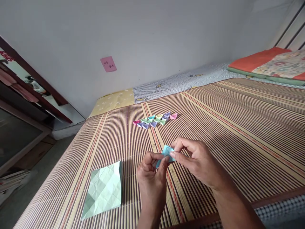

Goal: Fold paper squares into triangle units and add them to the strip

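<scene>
A small light-blue folded paper piece (166, 153) is pinched between both hands above the striped bamboo mat (238, 127). My left hand (151, 179) grips its lower left end with thumb and fingers closed. My right hand (194, 160) pinches its right side with fingertips. Farther back on the mat lies a row of several small folded paper boats (154, 120) in pink, purple, green, blue and yellow. A creased pale-green paper stack (103, 190) lies on the mat to the left of my left hand.
A grey wall with a pink sticky note (108, 64) stands behind the bed. A folded orange and floral blanket (271, 65) lies at the far right. A wooden window frame (26, 105) is at the left. The bed's wooden edge (274, 198) runs near my right forearm.
</scene>
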The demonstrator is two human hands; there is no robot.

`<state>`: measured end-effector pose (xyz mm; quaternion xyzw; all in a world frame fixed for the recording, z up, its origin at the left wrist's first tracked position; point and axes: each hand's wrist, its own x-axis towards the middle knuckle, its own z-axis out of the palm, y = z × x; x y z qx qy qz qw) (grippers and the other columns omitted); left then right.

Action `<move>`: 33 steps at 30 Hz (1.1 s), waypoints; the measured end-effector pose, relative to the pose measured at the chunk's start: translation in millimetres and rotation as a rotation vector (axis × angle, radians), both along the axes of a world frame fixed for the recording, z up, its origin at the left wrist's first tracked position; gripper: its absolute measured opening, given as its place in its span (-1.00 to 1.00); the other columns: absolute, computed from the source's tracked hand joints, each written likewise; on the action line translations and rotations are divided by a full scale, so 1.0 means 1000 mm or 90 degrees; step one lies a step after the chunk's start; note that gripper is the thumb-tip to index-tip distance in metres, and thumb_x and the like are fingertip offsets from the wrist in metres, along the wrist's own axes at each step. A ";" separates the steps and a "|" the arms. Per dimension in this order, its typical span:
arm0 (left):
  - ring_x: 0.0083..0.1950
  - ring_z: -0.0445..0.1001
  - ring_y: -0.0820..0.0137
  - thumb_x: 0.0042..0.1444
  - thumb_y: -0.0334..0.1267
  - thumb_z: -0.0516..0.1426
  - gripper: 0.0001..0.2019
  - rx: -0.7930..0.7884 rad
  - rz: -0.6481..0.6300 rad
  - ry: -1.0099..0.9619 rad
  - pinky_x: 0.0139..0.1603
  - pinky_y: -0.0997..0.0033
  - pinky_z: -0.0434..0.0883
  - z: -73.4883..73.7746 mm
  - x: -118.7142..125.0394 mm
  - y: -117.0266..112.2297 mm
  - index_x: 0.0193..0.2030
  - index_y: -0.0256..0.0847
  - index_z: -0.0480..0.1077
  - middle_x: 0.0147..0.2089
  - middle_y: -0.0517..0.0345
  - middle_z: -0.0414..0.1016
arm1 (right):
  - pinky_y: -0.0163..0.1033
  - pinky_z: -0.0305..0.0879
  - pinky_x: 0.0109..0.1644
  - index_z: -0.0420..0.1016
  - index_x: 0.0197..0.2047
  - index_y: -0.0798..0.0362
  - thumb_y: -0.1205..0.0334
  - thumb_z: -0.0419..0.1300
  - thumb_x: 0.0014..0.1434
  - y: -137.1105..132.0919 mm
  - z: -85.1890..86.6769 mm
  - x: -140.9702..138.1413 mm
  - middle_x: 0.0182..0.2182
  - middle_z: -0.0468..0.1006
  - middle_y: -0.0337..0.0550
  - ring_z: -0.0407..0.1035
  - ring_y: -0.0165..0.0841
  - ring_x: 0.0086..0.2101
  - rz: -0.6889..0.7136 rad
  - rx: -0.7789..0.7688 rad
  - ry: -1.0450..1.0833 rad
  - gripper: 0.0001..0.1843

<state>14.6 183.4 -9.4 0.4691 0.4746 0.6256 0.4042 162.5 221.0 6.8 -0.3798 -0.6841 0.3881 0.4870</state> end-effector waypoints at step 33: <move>-0.33 0.50 0.45 0.07 -0.18 0.41 -0.83 -0.128 -0.121 -0.231 -0.26 0.51 0.44 0.005 -0.018 0.005 -0.29 -0.23 0.64 -0.36 0.12 0.61 | -0.29 0.39 -0.22 0.47 -0.36 -0.02 0.28 0.28 0.32 -0.006 0.006 0.017 -0.31 0.61 -0.27 0.53 -0.37 -0.28 0.047 0.095 -0.083 -0.82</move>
